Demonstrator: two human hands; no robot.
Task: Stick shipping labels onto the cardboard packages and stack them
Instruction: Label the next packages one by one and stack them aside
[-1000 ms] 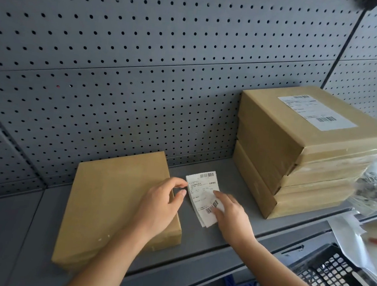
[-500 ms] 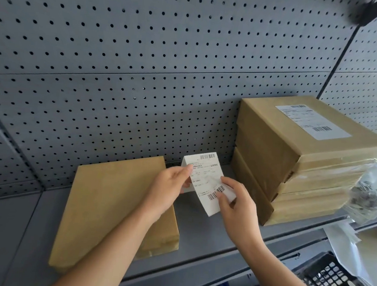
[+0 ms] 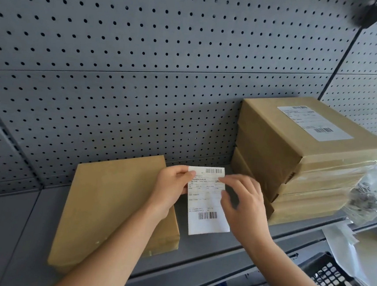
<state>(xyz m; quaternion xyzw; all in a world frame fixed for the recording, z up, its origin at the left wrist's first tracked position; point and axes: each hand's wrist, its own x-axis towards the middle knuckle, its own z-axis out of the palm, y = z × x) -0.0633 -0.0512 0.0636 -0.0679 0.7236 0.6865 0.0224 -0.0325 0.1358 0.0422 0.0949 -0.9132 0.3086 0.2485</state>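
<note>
Left hand [image 3: 171,187] fingers pinch shipping label [image 3: 207,201] top-left corner; right hand [image 3: 242,203] fingers pick at right edge (likely peeling backing). Peel slowly, keep label taut. Unlabelled package [image 3: 112,207] left of fingers, stack [image 3: 296,158] right.

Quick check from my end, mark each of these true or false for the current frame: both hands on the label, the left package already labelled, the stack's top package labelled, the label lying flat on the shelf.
1. Both hands hold the loose label. True: the left hand pinches its upper left edge and the right hand its upper right edge, on the label.
2. The single package on the left already has a label. False: the top of the package is bare cardboard.
3. The top package of the stack is labelled. True: the stack carries a stuck label.
4. The loose label lies flat on the shelf. False: it is held up above the shelf.
</note>
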